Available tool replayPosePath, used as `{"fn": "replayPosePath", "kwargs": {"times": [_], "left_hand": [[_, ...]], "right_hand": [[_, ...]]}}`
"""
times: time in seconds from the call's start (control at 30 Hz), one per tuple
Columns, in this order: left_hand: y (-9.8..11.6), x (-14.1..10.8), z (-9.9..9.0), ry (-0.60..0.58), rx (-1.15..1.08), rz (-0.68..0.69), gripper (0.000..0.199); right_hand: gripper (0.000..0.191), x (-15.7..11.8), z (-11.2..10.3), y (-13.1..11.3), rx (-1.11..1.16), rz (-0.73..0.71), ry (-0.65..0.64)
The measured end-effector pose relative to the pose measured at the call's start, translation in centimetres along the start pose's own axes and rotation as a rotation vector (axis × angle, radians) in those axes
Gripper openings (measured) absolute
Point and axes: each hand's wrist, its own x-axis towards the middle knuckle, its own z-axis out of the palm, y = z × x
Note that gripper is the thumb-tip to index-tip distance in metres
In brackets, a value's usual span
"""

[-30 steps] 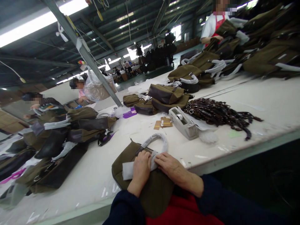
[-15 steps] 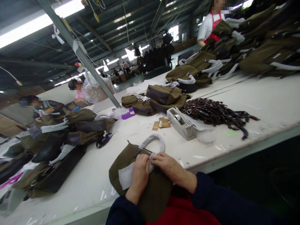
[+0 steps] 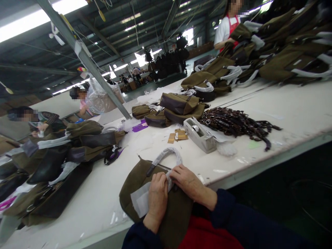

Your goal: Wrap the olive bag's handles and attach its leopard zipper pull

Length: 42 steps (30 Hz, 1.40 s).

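Observation:
An olive-green handbag [image 3: 137,183] lies at the table's near edge, partly over my lap. One of its handles [image 3: 167,151] arches up, wrapped in white tissue paper. My left hand [image 3: 158,195] is closed on the wrapping paper [image 3: 141,200], whose loose flat end sticks out to the left over the bag. Beside it, my right hand [image 3: 188,181] pinches the same paper where it meets the handle, fingers pressed together. The fingertips of both hands nearly meet, and they hide part of the handle underneath.
A grey tape dispenser [image 3: 199,135] stands beyond the bag, beside a heap of dark brown straps [image 3: 236,124]. Small brown cards [image 3: 177,136] lie near it. Piled bags [image 3: 59,162] cover the left; more bags [image 3: 181,107] lie behind. A metal post [image 3: 103,83] rises from the table. Co-workers stand around.
My left hand has shifted slightly right and down with the paper, and its loose end is tilted more. My right hand stays at the handle. The whole view has moved slightly.

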Motion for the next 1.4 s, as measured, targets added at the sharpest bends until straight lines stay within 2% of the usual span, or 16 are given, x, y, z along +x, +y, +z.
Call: {"fn": "replayPosePath", "kwargs": {"times": [0.1,0.2,0.37,0.47,0.67,0.83,1.03,1.1,1.27,1.33,1.4], "left_hand": [[0.0,-0.1,0.1,0.006,-0.017,-0.023,0.017],[0.1,-0.1,0.0,0.022,-0.046,-0.040,0.016],[-0.4,0.4,0.1,0.064,-0.173,-0.069,0.013],[-0.9,0.8,0.0,0.046,-0.245,-0.127,0.012],[-1.1,1.7,-0.8,-0.029,-0.311,-0.215,0.011],[-1.1,2.6,-1.7,-0.078,-0.311,-0.210,0.012],[-0.9,3.4,-2.6,-0.152,-0.277,-0.197,0.014],[-0.8,3.6,-2.7,-0.157,-0.272,-0.203,0.014],[-0.9,3.6,-2.2,-0.148,-0.268,-0.229,0.014],[-1.0,3.6,-2.0,-0.146,-0.273,-0.234,0.014],[-1.1,3.6,-1.9,-0.148,-0.282,-0.238,0.014]], "right_hand": [[0.022,-0.5,-0.8,-0.3,0.123,0.039,0.036],[0.033,-1.0,-1.4,-0.8,0.242,0.144,0.101],[0.042,-0.8,-0.9,-1.2,0.190,0.244,0.131],[0.050,-0.6,-0.7,-1.2,0.181,0.275,0.134],[0.019,-1.6,-1.5,-1.2,0.280,0.219,0.135],[0.045,-2.4,-1.6,-1.1,0.294,0.183,0.078],[0.054,-1.0,-2.7,-0.9,0.195,0.099,-0.133],[0.049,-0.4,-3.0,-0.9,0.177,0.080,-0.179],[0.034,-0.2,-2.3,-0.6,0.208,0.101,-0.158],[0.037,-0.5,-1.9,-0.4,0.239,0.101,-0.132],[0.050,-0.6,-1.6,-0.2,0.276,0.105,-0.102]]}}
